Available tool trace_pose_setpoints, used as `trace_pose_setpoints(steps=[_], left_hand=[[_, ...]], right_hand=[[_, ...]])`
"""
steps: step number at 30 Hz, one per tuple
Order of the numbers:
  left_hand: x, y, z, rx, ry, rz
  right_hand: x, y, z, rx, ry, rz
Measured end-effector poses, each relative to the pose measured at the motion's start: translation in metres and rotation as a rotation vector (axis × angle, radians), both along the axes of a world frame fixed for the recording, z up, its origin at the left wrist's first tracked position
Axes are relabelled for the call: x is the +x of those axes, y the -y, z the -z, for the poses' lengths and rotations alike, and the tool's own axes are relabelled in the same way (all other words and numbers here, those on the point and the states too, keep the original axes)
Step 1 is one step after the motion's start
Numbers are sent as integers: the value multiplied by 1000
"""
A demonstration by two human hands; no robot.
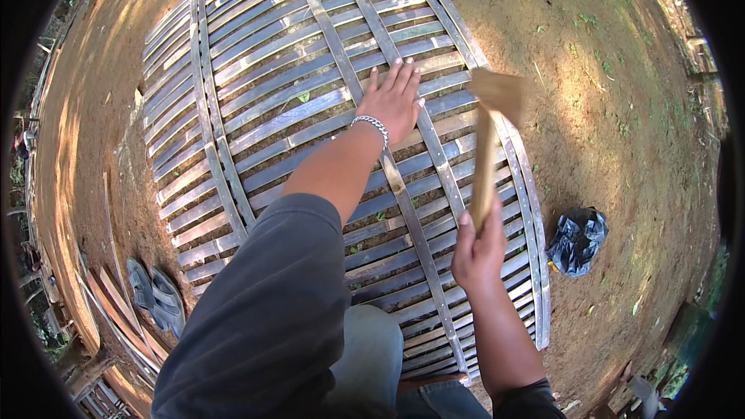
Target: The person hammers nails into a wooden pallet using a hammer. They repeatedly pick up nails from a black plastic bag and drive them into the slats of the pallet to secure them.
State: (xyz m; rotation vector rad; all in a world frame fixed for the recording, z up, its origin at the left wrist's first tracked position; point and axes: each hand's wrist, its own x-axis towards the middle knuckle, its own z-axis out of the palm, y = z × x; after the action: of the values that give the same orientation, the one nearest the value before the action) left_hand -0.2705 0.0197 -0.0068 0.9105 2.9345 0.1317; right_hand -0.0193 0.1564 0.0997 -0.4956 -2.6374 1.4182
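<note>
A large panel of bamboo slats (pixel 310 120) lies on the ground beneath me, with long strips crossing its many slats. My left hand (pixel 393 103) is pressed flat on it with the fingers apart, resting over slats between two of the long strips. A chain bracelet (pixel 371 126) circles that wrist. In my right hand (pixel 479 251) is a hatchet (pixel 486 147), gripped by its pale wooden handle and held up over the panel's right side. Motion blurs the hatchet's head, so its edge does not show clearly. My knees are over the panel's near end.
To the right of the panel sits a crumpled black plastic bag (pixel 577 240) on bare earth. A pair of dark sandals (pixel 157 295) lies at the lower left, beside loose bamboo strips (pixel 116 306). A fence-like edge runs along the far left.
</note>
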Motion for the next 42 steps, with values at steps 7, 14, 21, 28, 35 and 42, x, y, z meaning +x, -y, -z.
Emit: trace_pose_setpoints(steps=[7, 14, 21, 28, 35, 42], left_hand=[[0, -6, -1, 40, 37, -2], [-1, -4, 2, 26, 6, -1], [-6, -5, -7, 0, 32, -12], [0, -7, -1, 44, 6, -1], [3, -3, 2, 50, 56, -26], [10, 0, -1, 531, 16, -284]], right_hand=[[-3, -15, 33, 181, 288, -112], [-6, -5, 12, -144, -217, 81], [-9, -2, 21, 54, 293, -47], [0, -2, 37, 195, -165, 16], [69, -44, 12, 99, 297, 73], [298, -154, -62, 388, 552, -94]])
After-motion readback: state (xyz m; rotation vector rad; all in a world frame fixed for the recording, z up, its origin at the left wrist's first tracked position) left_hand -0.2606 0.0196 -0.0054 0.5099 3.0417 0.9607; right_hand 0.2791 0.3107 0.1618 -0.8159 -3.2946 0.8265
